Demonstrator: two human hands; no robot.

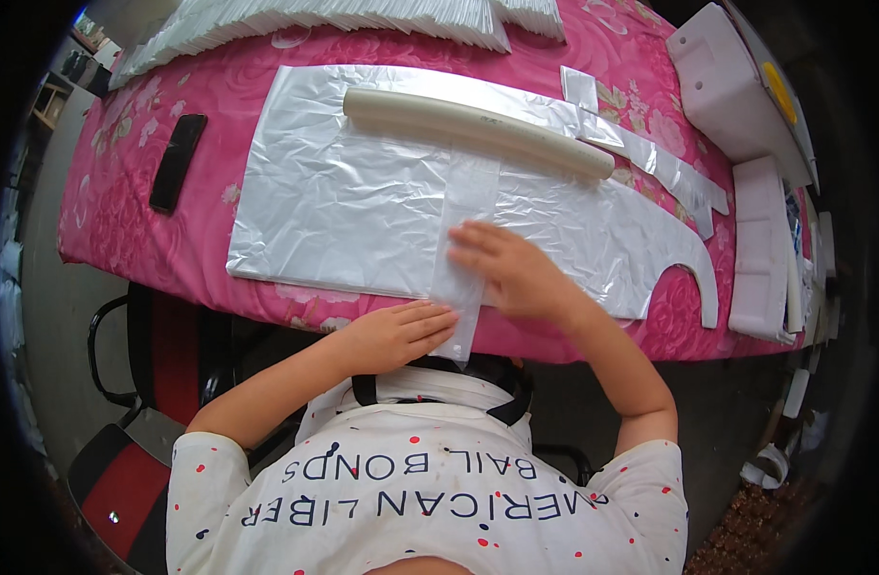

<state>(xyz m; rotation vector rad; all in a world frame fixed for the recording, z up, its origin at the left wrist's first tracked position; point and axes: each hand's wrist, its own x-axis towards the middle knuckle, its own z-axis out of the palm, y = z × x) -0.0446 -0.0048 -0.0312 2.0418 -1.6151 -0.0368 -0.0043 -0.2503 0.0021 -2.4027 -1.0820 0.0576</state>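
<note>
While the left hand (396, 335) is pinning the clear strip's (463, 259) 6 o'clock end, the right hand (502, 268) is lying flat, grip open, smoothing it over the plastic sheet (343, 211); next probably a slow press toward 12 o'clock.

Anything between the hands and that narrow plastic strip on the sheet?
Nothing visible. The right hand lies flat on the narrow clear plastic strip; the left hand touches its lower end at the table edge. The cream plastic tube lies across the strip's far end, beyond both hands.

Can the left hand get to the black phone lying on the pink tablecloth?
Probably yes. The left hand lies flat at the table's near edge, holding nothing, fingers touching a narrow plastic strip. The black phone lies further left on the pink tablecloth, with only bare cloth between them.
</note>
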